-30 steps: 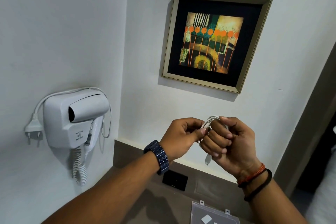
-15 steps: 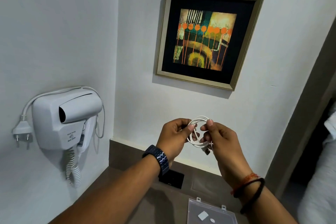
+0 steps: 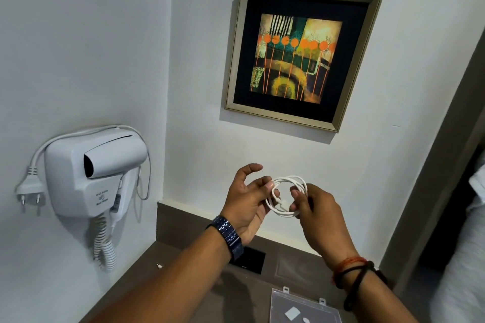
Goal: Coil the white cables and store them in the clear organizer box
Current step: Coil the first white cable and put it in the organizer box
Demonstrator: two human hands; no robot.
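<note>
A white cable [image 3: 286, 180] is wound into a small round coil and held up in front of the wall. My right hand [image 3: 319, 215] pinches the coil's right side between thumb and fingers. My left hand [image 3: 248, 199] holds the coil's left side with thumb and a fingertip, its other fingers spread apart. A white plug end lies across the middle of the coil. The clear organizer box [image 3: 304, 307] lies on the brown counter below my right arm, partly cut off by the bottom edge.
A white wall-mounted hair dryer [image 3: 97, 168] with a coiled cord and a hanging plug [image 3: 29, 189] is on the left wall. A framed painting [image 3: 299, 55] hangs above my hands. A black socket plate [image 3: 249, 259] sits in the brown counter [image 3: 162, 270].
The coil has been turned flat toward me and spread wider. My left fingers have opened out from a closed pinch. Both hands dropped slightly.
</note>
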